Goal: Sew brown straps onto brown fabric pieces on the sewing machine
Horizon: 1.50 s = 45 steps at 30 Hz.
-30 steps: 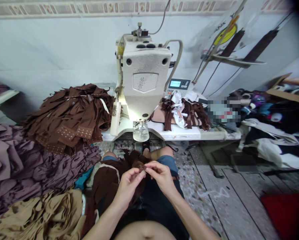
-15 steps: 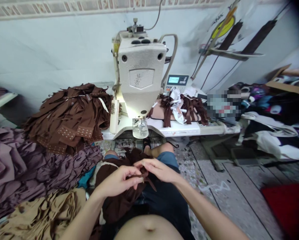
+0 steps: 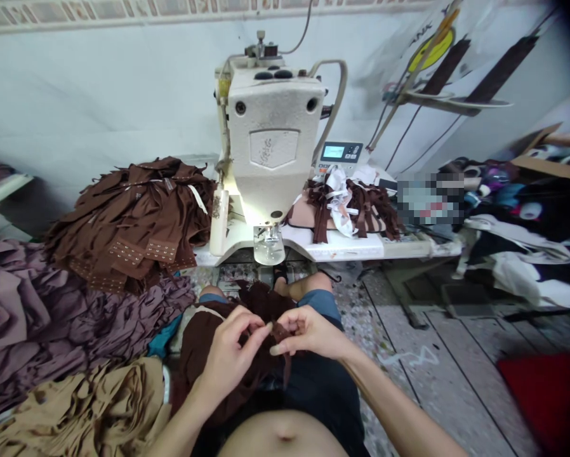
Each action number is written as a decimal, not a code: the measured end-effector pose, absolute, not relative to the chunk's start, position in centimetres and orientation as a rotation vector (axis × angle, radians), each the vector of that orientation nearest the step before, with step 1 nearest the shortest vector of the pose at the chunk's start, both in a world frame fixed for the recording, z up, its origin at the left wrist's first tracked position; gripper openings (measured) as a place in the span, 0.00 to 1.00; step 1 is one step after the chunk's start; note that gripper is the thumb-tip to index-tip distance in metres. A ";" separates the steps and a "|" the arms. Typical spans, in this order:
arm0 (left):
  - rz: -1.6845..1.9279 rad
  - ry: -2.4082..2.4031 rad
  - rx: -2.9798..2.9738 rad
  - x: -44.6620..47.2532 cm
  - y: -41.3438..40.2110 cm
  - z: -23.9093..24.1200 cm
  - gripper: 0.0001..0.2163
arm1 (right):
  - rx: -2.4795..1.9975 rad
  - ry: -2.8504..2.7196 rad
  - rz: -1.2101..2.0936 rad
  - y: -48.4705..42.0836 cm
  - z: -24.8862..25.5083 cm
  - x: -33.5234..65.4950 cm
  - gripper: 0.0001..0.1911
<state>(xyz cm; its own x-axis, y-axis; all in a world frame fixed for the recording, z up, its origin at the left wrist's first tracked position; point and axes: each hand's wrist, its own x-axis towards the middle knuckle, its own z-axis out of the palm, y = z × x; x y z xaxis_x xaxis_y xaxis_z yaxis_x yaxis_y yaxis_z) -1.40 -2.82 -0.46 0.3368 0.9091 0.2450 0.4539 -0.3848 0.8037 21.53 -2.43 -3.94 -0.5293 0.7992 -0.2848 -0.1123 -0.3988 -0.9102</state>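
Dark brown fabric (image 3: 197, 346) lies bunched across my lap, part of it hanging between my knees. My left hand (image 3: 237, 346) pinches an edge of this brown fabric between thumb and fingertips. Close beside it, my right hand (image 3: 306, 333) is also closed on the fabric, thumb below and fingers curled above. A narrow brown strip dangles beneath the right fingers. The exact piece between the fingertips is partly hidden. Beyond my knees stands a white sewing machine (image 3: 271, 146), its needle area lit, with nothing of my fabric under it.
Brown garment pieces with rows of hooks or eyes (image 3: 137, 222) are heaped left of the machine. Mauve fabric (image 3: 75, 330) and tan fabric (image 3: 89, 400) pile at the left. Brown and white straps (image 3: 344, 203) lie right of the machine, below thread cones (image 3: 501, 70).
Both hands have turned and drawn slightly apart at the fingertips. The right hand has rolled from palm down to a side-on pinch. The fabric stays on my lap.
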 end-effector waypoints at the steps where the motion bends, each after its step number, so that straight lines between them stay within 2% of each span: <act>1: 0.886 1.176 2.011 -1.0 -3.2 -0.7 0.08 | -0.987 -1.208 1.986 -2.4 -3.8 21.5 0.23; 4: 0.795 1.207 2.258 -0.5 -3.7 -1.4 0.12 | -0.923 -1.243 2.012 -2.3 -3.6 21.1 0.22; 9: 0.761 1.262 2.657 -0.7 -3.6 -2.0 0.12 | -0.866 -1.389 2.033 -2.1 -3.4 20.6 0.21; 15: 0.801 1.164 2.424 -1.5 -2.8 -0.7 0.16 | -0.906 -1.479 2.042 -1.0 -2.2 20.9 0.25; 20: 0.889 1.146 1.719 -1.4 -3.0 0.2 0.21 | -0.848 -1.492 2.167 0.4 -0.3 21.0 0.27; 22: 0.916 1.177 1.614 -1.3 -3.4 -0.2 0.22 | -0.845 -1.473 2.155 0.8 0.0 20.9 0.27; 33: 0.960 1.246 1.572 -1.9 -3.9 -1.0 0.25 | -0.999 -1.244 1.991 -0.4 -1.6 20.6 0.26; 38: 0.967 1.248 1.590 -1.7 -3.9 -1.2 0.25 | -1.055 -1.333 1.947 -0.2 -2.4 21.2 0.25; 45: 1.016 1.233 1.784 -2.6 -3.7 0.9 0.20 | -0.938 -1.750 2.288 0.9 -2.0 23.0 0.24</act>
